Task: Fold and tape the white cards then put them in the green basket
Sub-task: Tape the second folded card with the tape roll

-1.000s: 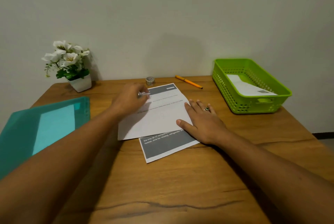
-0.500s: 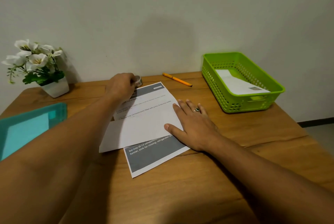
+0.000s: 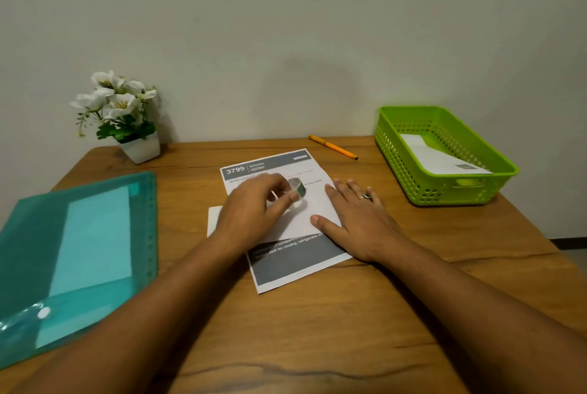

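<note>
A white card (image 3: 287, 266) with grey printed bands lies on the wooden desk (image 3: 349, 330), partly folded so a blank flap covers its middle. My right hand (image 3: 355, 222) presses flat on the flap's right edge, a ring on one finger. Just above the card, my left hand (image 3: 254, 206) grips a small roll of clear tape (image 3: 297, 188) between thumb and fingers. The green basket (image 3: 413, 171) stands at the right back of the desk with one folded white card (image 3: 435, 155) inside.
A teal plastic folder (image 3: 79, 260) with paper inside lies at the left. A white pot of white flowers (image 3: 127, 120) stands at the back left near the wall. An orange pen (image 3: 333, 147) lies behind the card.
My left hand reached to the tape roll at the back of the desk, picked it up and brought it over the card. My right hand stayed pressed on the flap.
</note>
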A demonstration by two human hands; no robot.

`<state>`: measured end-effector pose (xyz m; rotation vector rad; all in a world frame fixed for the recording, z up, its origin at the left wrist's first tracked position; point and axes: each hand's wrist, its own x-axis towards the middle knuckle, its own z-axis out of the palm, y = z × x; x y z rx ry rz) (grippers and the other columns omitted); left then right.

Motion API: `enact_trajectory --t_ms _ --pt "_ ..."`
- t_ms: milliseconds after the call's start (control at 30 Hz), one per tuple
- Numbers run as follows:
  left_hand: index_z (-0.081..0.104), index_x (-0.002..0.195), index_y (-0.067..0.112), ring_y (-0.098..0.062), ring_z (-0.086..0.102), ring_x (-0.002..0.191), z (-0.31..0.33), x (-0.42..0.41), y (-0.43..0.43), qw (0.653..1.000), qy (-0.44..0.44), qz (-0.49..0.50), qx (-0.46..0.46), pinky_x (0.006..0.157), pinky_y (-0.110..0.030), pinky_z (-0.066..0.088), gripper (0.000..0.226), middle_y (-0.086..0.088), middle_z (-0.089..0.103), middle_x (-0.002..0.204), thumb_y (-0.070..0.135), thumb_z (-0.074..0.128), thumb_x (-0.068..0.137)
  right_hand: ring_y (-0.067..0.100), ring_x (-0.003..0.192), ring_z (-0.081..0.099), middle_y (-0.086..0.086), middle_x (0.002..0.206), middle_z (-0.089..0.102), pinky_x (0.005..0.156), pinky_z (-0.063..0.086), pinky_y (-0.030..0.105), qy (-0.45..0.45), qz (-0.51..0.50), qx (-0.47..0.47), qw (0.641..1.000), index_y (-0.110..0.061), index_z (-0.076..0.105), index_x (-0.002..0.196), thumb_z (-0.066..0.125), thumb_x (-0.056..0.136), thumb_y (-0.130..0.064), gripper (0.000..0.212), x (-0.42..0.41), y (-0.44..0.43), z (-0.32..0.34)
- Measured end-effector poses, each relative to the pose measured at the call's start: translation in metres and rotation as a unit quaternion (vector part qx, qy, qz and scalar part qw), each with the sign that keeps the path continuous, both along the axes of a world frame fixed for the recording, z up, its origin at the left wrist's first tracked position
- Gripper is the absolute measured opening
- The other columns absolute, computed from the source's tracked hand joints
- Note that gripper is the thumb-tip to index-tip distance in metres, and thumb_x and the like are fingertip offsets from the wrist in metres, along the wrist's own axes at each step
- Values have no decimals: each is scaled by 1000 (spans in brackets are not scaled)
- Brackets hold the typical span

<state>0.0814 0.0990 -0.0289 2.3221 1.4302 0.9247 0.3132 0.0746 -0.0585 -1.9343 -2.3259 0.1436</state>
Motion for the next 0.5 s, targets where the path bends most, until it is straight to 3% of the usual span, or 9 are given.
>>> enact_trajectory --t_ms 133,233,300,367,500 --pt "67 98 32 -6 58 85 -20 -9 -9 1000 -21 6 -4 65 -32 49 21 15 67 94 52 60 96 23 160 6 0 174 12 127 10 52 36 -8 38 999 -27 19 164 29 97 -78 85 -2 -3 3" --pt "67 98 31 -10 55 86 -19 -9 -11 1000 2 7 6 66 -33 48 20 12 66 94 50 61 95 24 155 28 1 161 43 125 17 52 50 35 151 987 -24 48 148 48 99 -64 63 -3 -10 4" --pt "67 98 30 -10 54 86 -17 -7 -13 1000 14 3 15 68 -35 49 19 11 66 94 48 62 96 21 140 49 -2 139 63 124 19 49 86 68 198 974 -24 64 129 56 99 -52 42 -10 -14 5" --pt "67 98 30 -9 53 85 -16 -6 -14 1000 13 2 17 68 -36 50 18 12 65 92 47 62 96 14 121 61 -6 122 71 124 20 46 129 70 190 971 -24 69 118 60 100 -47 30 -23 -15 7" --pt "64 94 32 -7 52 82 -19 -7 -13 1000 9 -4 18 65 -37 51 20 14 62 86 51 60 95 6 94 65 -11 100 74 119 31 44 229 34 160 960 -23 73 104 60 97 -56 36 -41 -10 9"
